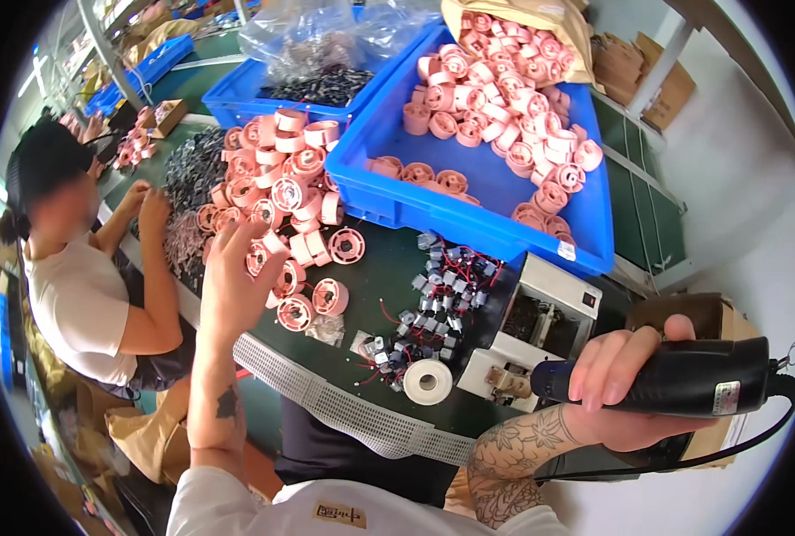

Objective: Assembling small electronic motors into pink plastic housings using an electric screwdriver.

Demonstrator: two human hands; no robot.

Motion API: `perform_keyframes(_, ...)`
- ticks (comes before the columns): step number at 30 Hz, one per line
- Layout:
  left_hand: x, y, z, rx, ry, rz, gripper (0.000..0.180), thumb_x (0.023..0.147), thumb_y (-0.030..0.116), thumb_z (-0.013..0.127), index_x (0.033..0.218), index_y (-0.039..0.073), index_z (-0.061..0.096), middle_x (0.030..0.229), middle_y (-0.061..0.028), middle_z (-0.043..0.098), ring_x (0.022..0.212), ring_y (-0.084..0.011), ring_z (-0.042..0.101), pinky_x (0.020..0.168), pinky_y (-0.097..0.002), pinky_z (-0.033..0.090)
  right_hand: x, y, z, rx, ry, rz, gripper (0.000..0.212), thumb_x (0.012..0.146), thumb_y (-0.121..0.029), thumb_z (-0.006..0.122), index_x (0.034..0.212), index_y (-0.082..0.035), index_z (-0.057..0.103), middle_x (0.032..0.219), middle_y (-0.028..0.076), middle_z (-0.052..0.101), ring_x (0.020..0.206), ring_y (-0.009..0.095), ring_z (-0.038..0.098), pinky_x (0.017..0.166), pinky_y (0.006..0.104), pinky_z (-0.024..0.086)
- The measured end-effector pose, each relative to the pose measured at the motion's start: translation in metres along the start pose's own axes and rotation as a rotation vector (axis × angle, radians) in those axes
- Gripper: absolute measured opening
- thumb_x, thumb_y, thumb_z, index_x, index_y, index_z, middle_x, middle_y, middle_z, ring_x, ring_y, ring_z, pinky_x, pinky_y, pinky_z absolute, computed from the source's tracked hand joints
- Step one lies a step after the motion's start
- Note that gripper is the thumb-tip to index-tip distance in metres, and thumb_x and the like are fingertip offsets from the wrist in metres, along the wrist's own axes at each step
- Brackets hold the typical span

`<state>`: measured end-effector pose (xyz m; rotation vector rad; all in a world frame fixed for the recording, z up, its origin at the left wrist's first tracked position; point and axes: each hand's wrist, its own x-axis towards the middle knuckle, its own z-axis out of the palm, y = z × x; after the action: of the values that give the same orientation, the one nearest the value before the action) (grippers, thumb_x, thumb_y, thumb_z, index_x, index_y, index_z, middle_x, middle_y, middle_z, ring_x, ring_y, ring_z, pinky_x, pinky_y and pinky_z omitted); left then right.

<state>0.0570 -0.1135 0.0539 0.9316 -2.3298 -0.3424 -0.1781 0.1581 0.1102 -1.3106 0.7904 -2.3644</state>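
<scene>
The black corded tool (710, 375) is clasped by the right hand (614, 371) near the white machine (565, 284), while the left hand (236, 281) is held at the pink wheel-shaped parts (294, 161) heaped on the worktop (370, 290), though whether its fingers (225, 243) grip one cannot be told

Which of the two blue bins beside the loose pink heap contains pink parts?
The larger bin, on the right: round pink parts lie inside, while the smaller bin holds dark parts and clear plastic.
</scene>
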Motion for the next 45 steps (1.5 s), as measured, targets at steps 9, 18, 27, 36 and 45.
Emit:
perform_keyframes(9, 0.215, 0.053, 0.125, 0.367, -0.837, 0.499, 0.048, 0.072, 0.009, 0.067, 0.119, 0.003, 0.062, 0.11, -0.0171, 0.066, 0.1, -0.0319, 0.064, 0.085, -0.0421, 0.05, 0.002, 0.002, 0.006, -0.024, -0.022, -0.016, 0.091, 0.087, -0.074, 0.04, 0.133, 0.004, 0.039, 0.06, 0.007, 0.049, 0.043, 0.017, 0.043, 0.037, 0.0301, 0.041)
perform_keyframes(18, 0.214, 0.077, 0.143, 0.743, -1.047, 0.473, 0.027, 0.071, 0.007, 0.064, 0.096, 0.004, 0.075, 0.104, -0.0174, 0.07, 0.094, -0.0322, 0.068, 0.079, -0.0434, 0.053, -0.004, -0.003, 0.013, -0.055, 0.013, -0.093, 0.088, 0.09, -0.068, 0.043, 0.137, 0.006, 0.038, 0.063, 0.006, 0.044, 0.044, 0.014, 0.041, 0.037, 0.0285, 0.037)
perform_keyframes(27, 0.1, 0.102, 0.044, -0.575, -0.283, 0.553, 0.027, 0.084, 0.024, 0.061, 0.096, 0.001, 0.068, 0.077, -0.0109, 0.067, 0.075, -0.0235, 0.066, 0.072, -0.0352, 0.051, -0.01, -0.007, 0.023, -0.032, -0.04, -0.093, 0.091, 0.088, -0.068, 0.046, 0.14, 0.005, 0.035, 0.067, 0.006, 0.045, 0.047, 0.015, 0.042, 0.042, 0.0288, 0.038)
perform_keyframes(36, -0.112, 0.084, 0.089, -0.811, -0.281, 0.278, 0.048, 0.066, 0.012, 0.086, 0.099, 0.007, 0.052, 0.11, -0.013, 0.057, 0.1, -0.0303, 0.06, 0.084, -0.0382, 0.05, -0.006, -0.015, 0.013, -0.039, -0.136, 0.05, 0.101, 0.084, -0.075, 0.043, 0.146, 0.003, 0.025, 0.078, 0.005, 0.053, 0.057, 0.014, 0.049, 0.051, 0.0288, 0.044)
perform_keyframes(45, -0.118, 0.092, 0.096, -0.614, -0.319, 0.419, 0.046, 0.069, 0.001, 0.077, 0.11, 0.005, 0.055, 0.127, -0.0164, 0.056, 0.116, -0.035, 0.055, 0.093, -0.0406, 0.048, -0.012, -0.022, 0.018, -0.101, -0.199, 0.053, 0.108, 0.082, -0.08, 0.039, 0.146, 0.004, 0.021, 0.079, 0.005, 0.053, 0.058, 0.014, 0.049, 0.052, 0.0295, 0.045)
